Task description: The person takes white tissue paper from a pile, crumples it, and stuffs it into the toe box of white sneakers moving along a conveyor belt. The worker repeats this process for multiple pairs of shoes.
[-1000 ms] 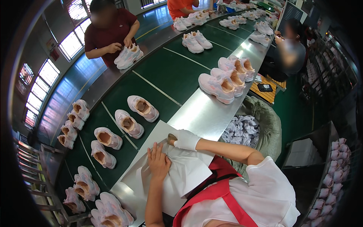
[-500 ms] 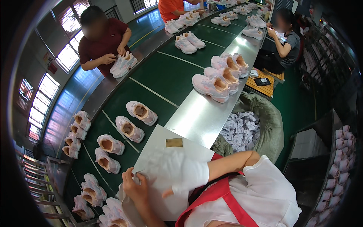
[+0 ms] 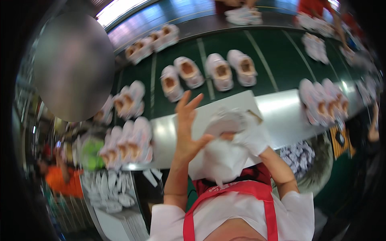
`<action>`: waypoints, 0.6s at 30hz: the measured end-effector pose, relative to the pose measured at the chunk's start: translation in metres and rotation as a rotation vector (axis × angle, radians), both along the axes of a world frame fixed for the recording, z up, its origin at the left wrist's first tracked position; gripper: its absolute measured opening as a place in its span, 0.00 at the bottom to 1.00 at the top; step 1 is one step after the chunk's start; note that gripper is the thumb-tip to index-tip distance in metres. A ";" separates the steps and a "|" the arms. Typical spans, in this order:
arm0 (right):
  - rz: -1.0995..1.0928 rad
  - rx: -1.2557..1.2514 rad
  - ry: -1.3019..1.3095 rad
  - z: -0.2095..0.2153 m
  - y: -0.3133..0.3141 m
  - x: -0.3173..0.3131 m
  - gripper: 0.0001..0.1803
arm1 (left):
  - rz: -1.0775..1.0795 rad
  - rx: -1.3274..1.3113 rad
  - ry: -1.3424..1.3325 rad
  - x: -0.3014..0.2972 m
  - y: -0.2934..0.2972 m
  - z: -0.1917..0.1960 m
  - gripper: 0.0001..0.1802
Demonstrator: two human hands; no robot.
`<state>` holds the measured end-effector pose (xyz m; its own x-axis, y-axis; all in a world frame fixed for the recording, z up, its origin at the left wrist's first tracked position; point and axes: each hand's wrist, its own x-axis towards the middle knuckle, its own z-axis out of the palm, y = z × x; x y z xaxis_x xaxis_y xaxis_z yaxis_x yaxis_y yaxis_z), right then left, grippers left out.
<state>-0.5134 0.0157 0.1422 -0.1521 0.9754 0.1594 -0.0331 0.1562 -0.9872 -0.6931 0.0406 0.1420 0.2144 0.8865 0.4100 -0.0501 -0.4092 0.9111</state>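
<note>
My left hand point(image 3: 187, 126) is raised over the left side of a white board point(image 3: 245, 100), its fingers spread and nothing in them. My right hand point(image 3: 251, 138), in a white glove with bare fingertips, is closed on a sheet of white paper point(image 3: 225, 158). The paper is crumpled and hangs down in front of my red apron point(image 3: 245, 188). Motion blurs the paper's upper part, so I cannot tell whether anything is inside it. Beyond the board, pale pink sneakers point(image 3: 219, 72) sit in pairs on the green conveyor belt point(image 3: 265, 44).
Grouped sneakers stand on the metal ledge at left point(image 3: 128, 142) and right point(image 3: 323, 102). A sack of crumpled paper point(image 3: 297, 158) is at my right. Insole-like pale pieces point(image 3: 108, 190) fill a bin at lower left. A person is close by at left; others work across the belt.
The view has swung left. My left hand has come up off the material on the board and opened. My right hand now holds white paper above the board.
</note>
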 end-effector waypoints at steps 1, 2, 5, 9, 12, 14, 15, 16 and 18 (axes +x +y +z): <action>-0.233 0.142 -0.137 -0.005 0.002 -0.002 0.23 | -0.046 0.053 0.259 -0.004 -0.005 0.005 0.56; -0.347 0.226 -0.365 -0.008 0.002 0.002 0.23 | -0.043 0.136 0.421 -0.002 -0.010 0.004 0.56; -0.174 0.104 -0.239 -0.016 0.002 0.007 0.26 | -0.097 -0.216 0.385 0.005 -0.022 -0.015 0.58; -0.327 0.451 -0.771 0.000 -0.006 0.023 0.22 | 0.209 0.160 0.561 -0.020 -0.012 -0.064 0.57; -0.116 0.664 -0.575 0.020 -0.015 0.023 0.21 | -0.426 -0.941 -0.391 -0.041 -0.003 -0.077 0.59; 0.232 1.148 -0.700 0.026 -0.022 0.012 0.15 | -0.727 -1.016 -0.565 -0.038 0.000 -0.073 0.62; 0.426 1.214 -0.709 0.025 -0.026 0.002 0.13 | -0.660 -1.028 -0.587 -0.031 0.000 -0.069 0.62; 0.508 1.301 -0.751 0.024 -0.027 -0.008 0.14 | -0.648 -1.007 -0.637 -0.022 0.000 -0.064 0.62; 0.589 1.241 -0.710 0.019 -0.028 -0.026 0.14 | -0.729 -1.007 -0.564 -0.011 0.005 -0.054 0.57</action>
<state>-0.5389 -0.0123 0.1612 -0.8471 0.0656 0.5273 0.0211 0.9957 -0.0901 -0.7041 0.0452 0.0879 0.7777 0.6094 -0.1542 -0.4278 0.6929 0.5804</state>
